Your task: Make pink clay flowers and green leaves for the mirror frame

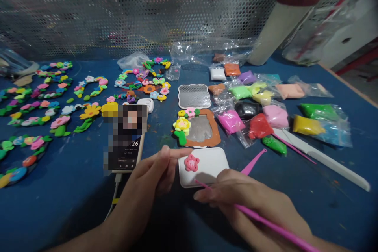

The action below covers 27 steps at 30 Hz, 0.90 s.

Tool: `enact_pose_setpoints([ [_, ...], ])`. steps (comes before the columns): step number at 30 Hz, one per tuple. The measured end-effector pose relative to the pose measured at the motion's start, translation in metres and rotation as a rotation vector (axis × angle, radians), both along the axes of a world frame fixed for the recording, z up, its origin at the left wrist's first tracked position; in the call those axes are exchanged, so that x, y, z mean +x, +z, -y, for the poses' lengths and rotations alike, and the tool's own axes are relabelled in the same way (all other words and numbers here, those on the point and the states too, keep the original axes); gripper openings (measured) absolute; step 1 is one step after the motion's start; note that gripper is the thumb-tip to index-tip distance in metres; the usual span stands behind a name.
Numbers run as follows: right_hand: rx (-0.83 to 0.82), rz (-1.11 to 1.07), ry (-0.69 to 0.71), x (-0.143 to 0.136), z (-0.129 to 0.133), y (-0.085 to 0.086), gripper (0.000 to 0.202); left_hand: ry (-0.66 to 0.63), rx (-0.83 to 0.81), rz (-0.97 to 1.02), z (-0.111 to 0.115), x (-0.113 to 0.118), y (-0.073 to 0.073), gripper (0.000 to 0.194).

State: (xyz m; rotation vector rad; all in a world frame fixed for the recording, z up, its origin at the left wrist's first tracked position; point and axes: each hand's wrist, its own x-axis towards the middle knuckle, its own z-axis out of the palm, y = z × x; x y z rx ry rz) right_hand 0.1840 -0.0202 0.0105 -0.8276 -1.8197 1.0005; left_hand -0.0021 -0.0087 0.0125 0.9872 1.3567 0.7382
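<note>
My right hand (251, 197) grips a thin pink clay modelling tool (274, 228) like a pen. Its tip points left over the lower part of a white rounded case (214, 161). On that case lies a coral-pink clay flower (191, 163) with a paler, textured centre. My left hand (156, 171) is at the case's left edge, index finger stretched out just above the flower and the other fingers curled; nothing shows in it. Behind the case is a small mirror with a brown clay frame (216, 134), decorated with clay flowers on its left side.
Bagged coloured clay (230, 121) lies to the right, near a white comb (333, 159) and a flat pink tool (254, 161). Left are a plugged-in phone (130, 141) and several clay-decorated pieces (35, 116). A bottle (274, 23) stands before the perforated metal panel (147, 8).
</note>
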Motion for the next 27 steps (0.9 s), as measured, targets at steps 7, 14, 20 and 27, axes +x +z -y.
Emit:
enact_pose_setpoints([
  [7, -0.544, -0.15, -0.362, 0.004, -0.024, -0.02, 0.017, -0.409, 0.487, -0.756, -0.013, 0.001, -0.006, 0.044],
  [14, -0.536, -0.022, -0.174, 0.001, -0.036, -0.024, 0.02, -0.545, 0.502, -0.909, -0.012, 0.0, -0.017, 0.039],
  [20, -0.42, 0.125, -0.199, 0.001, -0.033, -0.029, 0.019, -0.569, 0.485, -0.924, -0.009, 0.003, -0.02, 0.034],
  [27, -0.353, 0.176, -0.196, 0.001, -0.034, -0.029, 0.019, -0.551, 0.478, -0.905, -0.011, 0.004, -0.023, 0.031],
])
